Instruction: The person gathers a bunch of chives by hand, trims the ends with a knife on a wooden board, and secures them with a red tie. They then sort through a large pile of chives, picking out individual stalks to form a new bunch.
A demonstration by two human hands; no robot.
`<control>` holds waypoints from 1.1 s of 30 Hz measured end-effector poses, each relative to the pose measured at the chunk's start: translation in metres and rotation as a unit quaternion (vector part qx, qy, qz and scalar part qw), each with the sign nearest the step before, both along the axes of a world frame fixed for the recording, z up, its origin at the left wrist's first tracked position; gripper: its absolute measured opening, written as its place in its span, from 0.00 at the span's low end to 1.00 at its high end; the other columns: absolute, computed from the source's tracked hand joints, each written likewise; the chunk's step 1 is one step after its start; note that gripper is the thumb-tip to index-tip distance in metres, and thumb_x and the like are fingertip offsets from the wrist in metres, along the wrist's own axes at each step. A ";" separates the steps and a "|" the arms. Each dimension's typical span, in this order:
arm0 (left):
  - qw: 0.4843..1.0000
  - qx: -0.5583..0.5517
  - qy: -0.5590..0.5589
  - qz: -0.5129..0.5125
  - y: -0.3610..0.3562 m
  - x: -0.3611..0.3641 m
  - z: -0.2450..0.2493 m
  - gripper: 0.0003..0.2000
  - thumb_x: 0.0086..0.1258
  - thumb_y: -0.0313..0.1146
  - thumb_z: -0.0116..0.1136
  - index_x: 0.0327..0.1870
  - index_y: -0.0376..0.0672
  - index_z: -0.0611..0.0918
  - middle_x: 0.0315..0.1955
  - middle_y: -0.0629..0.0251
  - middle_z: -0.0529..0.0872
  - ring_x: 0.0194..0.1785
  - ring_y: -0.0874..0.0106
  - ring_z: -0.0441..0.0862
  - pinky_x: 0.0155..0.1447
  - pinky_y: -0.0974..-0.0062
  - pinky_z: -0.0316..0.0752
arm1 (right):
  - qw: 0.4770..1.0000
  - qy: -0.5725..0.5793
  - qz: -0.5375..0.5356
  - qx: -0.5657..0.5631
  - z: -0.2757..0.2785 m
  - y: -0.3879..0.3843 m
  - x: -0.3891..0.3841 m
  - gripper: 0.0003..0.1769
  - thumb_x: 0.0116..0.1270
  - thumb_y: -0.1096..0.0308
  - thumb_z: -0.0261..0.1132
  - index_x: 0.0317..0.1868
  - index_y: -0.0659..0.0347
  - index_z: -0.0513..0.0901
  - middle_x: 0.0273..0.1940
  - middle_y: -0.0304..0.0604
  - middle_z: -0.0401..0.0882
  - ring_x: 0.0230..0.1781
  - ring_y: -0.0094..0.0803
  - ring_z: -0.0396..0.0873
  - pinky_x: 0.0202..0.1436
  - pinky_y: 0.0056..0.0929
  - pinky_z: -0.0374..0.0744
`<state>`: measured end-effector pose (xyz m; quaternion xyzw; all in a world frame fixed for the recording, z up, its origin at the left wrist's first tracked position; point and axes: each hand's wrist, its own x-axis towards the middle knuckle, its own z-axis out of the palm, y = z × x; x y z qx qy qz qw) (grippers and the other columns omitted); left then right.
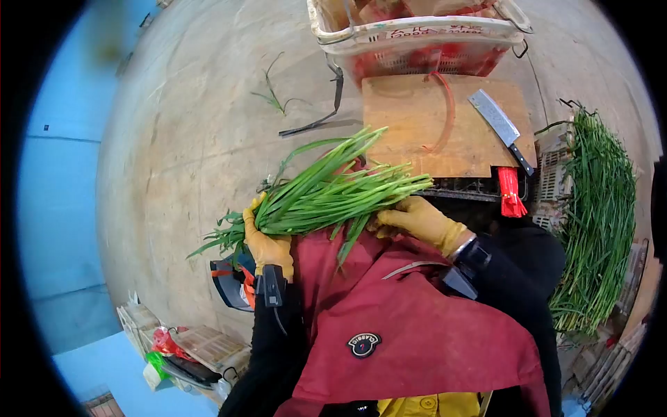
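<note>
A loose bunch of long green stalks with flat leaves [326,187], resembling garlic greens, lies across my lap over a dark red apron [410,313]. My left hand [267,244], in a yellow glove, wraps round its leafy end at the left. The pale cut ends point right and away from me. Just below those ends is my right hand [422,221], also gloved in yellow, its fingers curled in by the apron. What its fingertips hold, if anything, is hidden.
Ahead stands a wooden board [431,125] with a cleaver [497,118] on it. Red ties [511,193] hang at its near edge. Behind sits a white and red plastic crate [424,45]. At right is a large heap of greens [597,222]. Crates [208,347] stand lower left.
</note>
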<state>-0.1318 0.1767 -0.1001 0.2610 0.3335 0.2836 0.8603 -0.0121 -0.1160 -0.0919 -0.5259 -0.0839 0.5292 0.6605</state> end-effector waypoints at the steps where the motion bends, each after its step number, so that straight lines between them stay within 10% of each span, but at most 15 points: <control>1: 1.000 0.001 -0.006 -0.011 -0.003 0.000 0.004 0.16 0.78 0.46 0.43 0.46 0.46 0.81 0.51 0.63 0.84 0.56 0.63 0.80 0.61 0.56 0.76 | 1.000 -0.009 -0.002 0.001 0.002 0.008 0.001 0.12 0.69 0.64 0.61 0.46 0.62 0.82 0.38 0.39 0.83 0.35 0.26 0.80 0.39 0.26 0.79; 9: 1.000 0.005 -0.003 -0.018 -0.026 -0.001 0.030 0.16 0.78 0.47 0.44 0.47 0.47 0.81 0.51 0.65 0.84 0.57 0.65 0.79 0.59 0.57 0.77 | 0.957 -0.049 -0.272 0.088 -0.030 0.049 -0.031 0.14 0.60 0.72 0.68 0.46 0.64 0.81 0.38 0.39 0.84 0.37 0.27 0.79 0.45 0.27 0.77; 17: 0.998 0.032 0.038 0.046 0.012 -0.013 0.004 0.15 0.77 0.46 0.45 0.47 0.48 0.80 0.53 0.63 0.83 0.57 0.61 0.79 0.61 0.56 0.75 | 0.992 -0.037 0.091 -0.082 0.030 -0.042 0.027 0.13 0.54 0.78 0.55 0.38 0.70 0.83 0.29 0.45 0.84 0.19 0.21 0.69 0.22 0.21 0.65; 22: 0.998 -0.018 0.045 0.043 0.022 -0.015 -0.011 0.15 0.77 0.45 0.44 0.46 0.46 0.80 0.51 0.63 0.84 0.56 0.63 0.80 0.61 0.56 0.76 | 0.963 -0.117 0.160 -0.183 0.007 -0.114 0.040 0.12 0.56 0.70 0.58 0.37 0.66 0.85 0.30 0.44 0.84 0.24 0.29 0.77 0.30 0.27 0.74; 26: 0.999 -0.025 0.019 0.038 0.027 -0.015 -0.019 0.16 0.77 0.46 0.44 0.46 0.47 0.81 0.51 0.64 0.84 0.55 0.63 0.81 0.60 0.57 0.77 | 0.803 -0.399 0.303 -0.323 -0.030 -0.138 0.031 0.20 0.57 0.59 0.63 0.45 0.64 0.84 0.39 0.54 0.83 0.43 0.52 0.80 0.49 0.42 0.77; 29: 0.997 -0.024 0.055 0.048 0.020 -0.012 -0.010 0.15 0.77 0.46 0.45 0.46 0.46 0.81 0.51 0.63 0.85 0.54 0.64 0.81 0.60 0.58 0.77 | 0.815 -0.506 0.176 -0.222 -0.026 -0.123 0.022 0.26 0.58 0.57 0.64 0.54 0.64 0.80 0.47 0.58 0.81 0.50 0.52 0.78 0.56 0.41 0.75; 33: 0.992 -0.020 0.096 0.078 0.016 -0.005 -0.006 0.15 0.76 0.46 0.48 0.47 0.46 0.82 0.51 0.63 0.85 0.55 0.64 0.81 0.61 0.58 0.76 | 0.992 -0.116 -0.022 -0.048 -0.006 -0.059 0.033 0.26 0.66 0.65 0.63 0.64 0.63 0.74 0.55 0.46 0.79 0.56 0.32 0.77 0.59 0.29 0.75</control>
